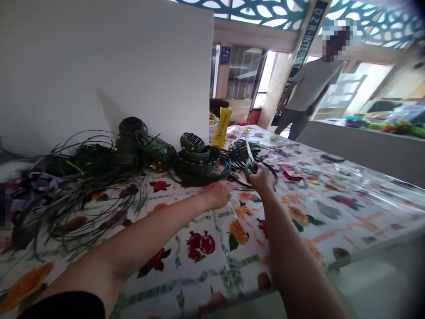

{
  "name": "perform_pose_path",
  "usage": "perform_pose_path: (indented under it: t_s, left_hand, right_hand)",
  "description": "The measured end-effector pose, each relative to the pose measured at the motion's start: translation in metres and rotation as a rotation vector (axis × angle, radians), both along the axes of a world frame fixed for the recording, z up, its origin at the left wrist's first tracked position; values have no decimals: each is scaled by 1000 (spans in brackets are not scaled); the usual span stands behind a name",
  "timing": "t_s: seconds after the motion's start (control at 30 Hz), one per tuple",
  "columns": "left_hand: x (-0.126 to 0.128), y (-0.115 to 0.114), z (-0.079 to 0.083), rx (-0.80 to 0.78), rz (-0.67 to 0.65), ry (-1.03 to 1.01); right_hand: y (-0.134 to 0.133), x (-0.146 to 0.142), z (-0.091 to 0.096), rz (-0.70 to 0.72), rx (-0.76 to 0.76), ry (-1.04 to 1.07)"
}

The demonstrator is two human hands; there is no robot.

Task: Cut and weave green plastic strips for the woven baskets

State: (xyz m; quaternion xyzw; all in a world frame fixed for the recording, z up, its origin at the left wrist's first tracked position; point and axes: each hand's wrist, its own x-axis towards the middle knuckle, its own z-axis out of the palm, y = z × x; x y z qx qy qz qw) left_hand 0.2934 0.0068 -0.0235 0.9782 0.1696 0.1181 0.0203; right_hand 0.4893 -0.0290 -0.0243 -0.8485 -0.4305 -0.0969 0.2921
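My right hand (261,178) is shut on a pair of scissors (249,155), whose silver blades point up and away over the table. Just left of it, my left hand (217,194) rests palm down at the edge of a stack of dark green woven basket pieces (195,161). I cannot tell whether it pinches a thin strand there. Another woven round piece (132,127) sits further left, with long loose dark green strands (84,199) spreading toward me. A small woven bundle (241,153) lies behind the scissors.
A tall white board (106,66) stands behind the woven pieces. The floral plastic tablecloth (202,257) holds scattered small items, a red box (291,175) and a yellow package (222,127). A standing person (312,86) is beyond a grey counter (361,150) on the right.
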Motion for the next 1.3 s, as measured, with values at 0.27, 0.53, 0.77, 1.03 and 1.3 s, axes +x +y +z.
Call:
perform_pose_path:
  t_s: [0.27, 0.53, 0.77, 1.03, 1.3]
  left_hand:
    - [91, 14, -20, 37, 48, 103]
    - [119, 37, -21, 21, 3, 186]
    - [107, 51, -14, -36, 50, -12]
    - [102, 71, 16, -143, 171, -500]
    - [100, 68, 62, -263, 109, -808]
  right_hand:
    - [-2, 2, 4, 24, 117, 47]
    - [-5, 5, 10, 25, 195, 119]
    - [-10, 4, 17, -52, 365, 147]
    - [-13, 14, 15, -190, 544, 174]
    - [18, 30, -26, -41, 409, 258]
